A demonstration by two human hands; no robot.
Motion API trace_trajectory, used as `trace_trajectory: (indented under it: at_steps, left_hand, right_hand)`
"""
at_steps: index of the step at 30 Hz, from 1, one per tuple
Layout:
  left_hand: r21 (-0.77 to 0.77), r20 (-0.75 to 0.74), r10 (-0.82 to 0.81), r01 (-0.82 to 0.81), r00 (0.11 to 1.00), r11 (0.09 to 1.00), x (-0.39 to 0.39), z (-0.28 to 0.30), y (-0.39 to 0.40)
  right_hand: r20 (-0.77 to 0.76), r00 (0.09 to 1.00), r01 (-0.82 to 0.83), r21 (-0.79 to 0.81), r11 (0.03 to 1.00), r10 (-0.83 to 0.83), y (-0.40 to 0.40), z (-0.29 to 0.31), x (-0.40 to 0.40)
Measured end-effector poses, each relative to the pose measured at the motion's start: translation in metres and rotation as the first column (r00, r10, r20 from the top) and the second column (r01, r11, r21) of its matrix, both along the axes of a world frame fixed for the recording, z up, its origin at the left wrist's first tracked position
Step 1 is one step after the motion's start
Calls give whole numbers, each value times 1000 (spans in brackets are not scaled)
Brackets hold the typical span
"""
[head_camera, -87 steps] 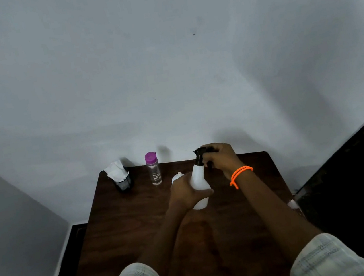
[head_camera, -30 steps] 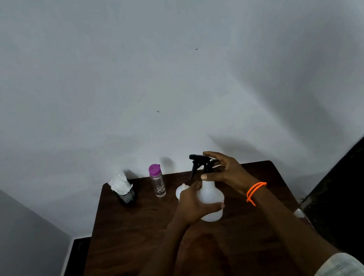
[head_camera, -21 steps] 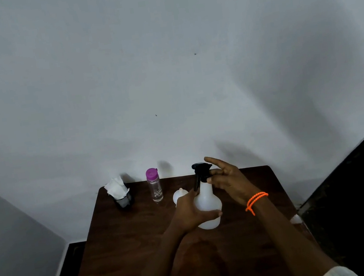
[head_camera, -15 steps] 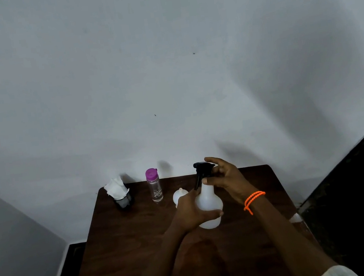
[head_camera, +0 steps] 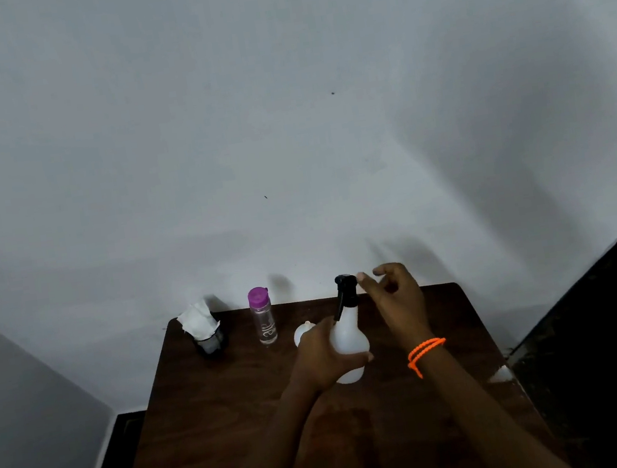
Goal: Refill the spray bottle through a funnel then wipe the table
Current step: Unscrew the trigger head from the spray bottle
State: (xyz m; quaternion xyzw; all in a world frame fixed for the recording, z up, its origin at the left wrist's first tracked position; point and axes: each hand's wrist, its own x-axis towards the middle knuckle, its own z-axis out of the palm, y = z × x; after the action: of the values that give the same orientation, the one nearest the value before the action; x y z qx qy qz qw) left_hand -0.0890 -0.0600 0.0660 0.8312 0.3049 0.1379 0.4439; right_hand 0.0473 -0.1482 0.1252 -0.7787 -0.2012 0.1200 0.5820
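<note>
While the left hand (head_camera: 322, 355) wraps around the belly of the white spray bottle (head_camera: 347, 341) and pins it upright on the dark wooden table (head_camera: 220, 405), the right hand (head_camera: 397, 300) hangs just beside the black trigger head (head_camera: 345, 292) with its fingers loosely spread and gripping nothing, one fingertip right at the top of the head, whether touching I cannot tell. The split looks deliberate: the lower hand steadies the body so the upper one can twist the head off, a step that seems not yet done, since the head sits on the neck. The bottle's wall is opaque, so its fill level cannot be read. Just beyond the left hand's knuckles, half hidden, sits a small white funnel (head_camera: 303, 331), close enough to drop into the neck. Farther to that hand's left stands a clear water bottle (head_camera: 263, 321) with a purple cap, apparently holding clear liquid, the likely refill. Farthest left, a dark cup (head_camera: 209, 343) holds white tissue (head_camera: 196, 319), probably kept for wiping
</note>
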Motion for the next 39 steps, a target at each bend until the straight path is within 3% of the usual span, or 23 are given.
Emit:
trace_trajectory:
  at_steps: [3,6,11,16,19,24,29,35,39]
  left_hand:
    - [30,-28,12,-11,1000,999,3,-3,-1]
    - [58,-18,-7,8,1000,998,5,-7,-3]
    - [10,49,-1,0,999,1000,0,-1,-5]
    - [-22,90,20,-18,996,1000,-5,0,-3]
    - [-20,112,-2,4,994,1000,-8,2,-3]
    - [-14,128,-22,24,992,1000,-10,4,-6]
    - [7,166,-38,37,985,999,-11,1,-7]
    - [4,201,-77,78,977,997,-14,2,-7]
    - [-29,191,-11,17,982,999,-22,-3,-4]
  right_hand:
    - [203,978,64,-55,996,-51,5,0,-21]
    - [171,985,37,-121,992,-16,10,-3,-34]
    - [33,999,11,23,1000,-11,4,-5,-22]
    - [28,996,-81,3,997,80,-10,-5,7]
    - [113,988,-95,-105,990,107,-11,-6,17]
    - [275,961,90,-174,981,-40,-6,-10,-1]
    - [85,995,59,-17,998,-58,0,-9,-28]
    - [33,999,-1,-16,1000,2,10,-10,-31]
    - [4,996,-91,22,996,91,13,-4,-14]
